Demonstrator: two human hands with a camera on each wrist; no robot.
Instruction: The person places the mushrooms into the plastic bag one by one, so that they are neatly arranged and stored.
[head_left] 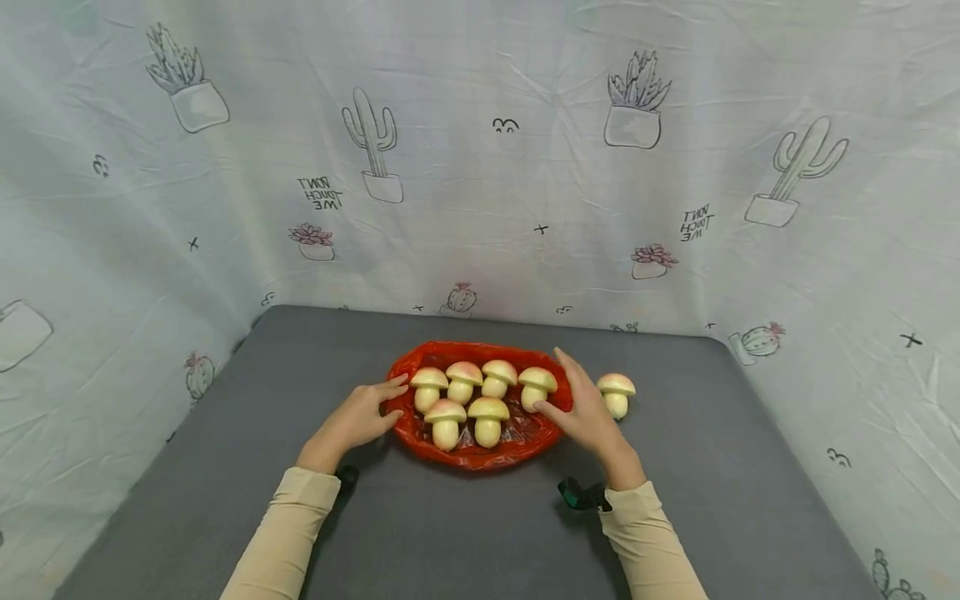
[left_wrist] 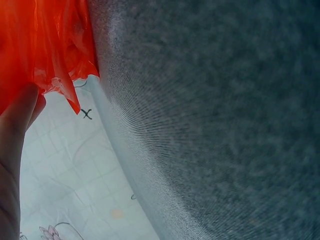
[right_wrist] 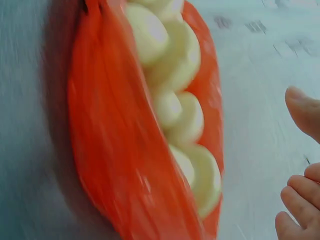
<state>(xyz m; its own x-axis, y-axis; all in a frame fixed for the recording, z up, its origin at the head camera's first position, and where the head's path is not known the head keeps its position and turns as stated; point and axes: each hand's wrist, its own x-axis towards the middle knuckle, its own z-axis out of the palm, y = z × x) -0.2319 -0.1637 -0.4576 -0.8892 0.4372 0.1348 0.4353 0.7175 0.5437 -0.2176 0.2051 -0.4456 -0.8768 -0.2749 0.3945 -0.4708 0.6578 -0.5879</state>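
Note:
A red plastic bag (head_left: 480,460), its mouth spread wide, lies on the grey table with several pale toy mushrooms (head_left: 488,422) inside. At the bag's left rim is my left hand (head_left: 366,412), thumb and fingers apart; the left wrist view shows its fingers (left_wrist: 20,112) against the red plastic. My right hand (head_left: 588,412) is over the bag's right end, its thumb close to the rightmost mushroom in the bag (head_left: 537,386). Fingers and thumb are spread with nothing between them, and the right wrist view shows them apart from the bag (right_wrist: 115,130).
One more toy mushroom (head_left: 616,394) stands on the table (head_left: 465,533), just right of my right hand. A white curtain (head_left: 480,192) printed with cacti hangs behind the table and along its sides.

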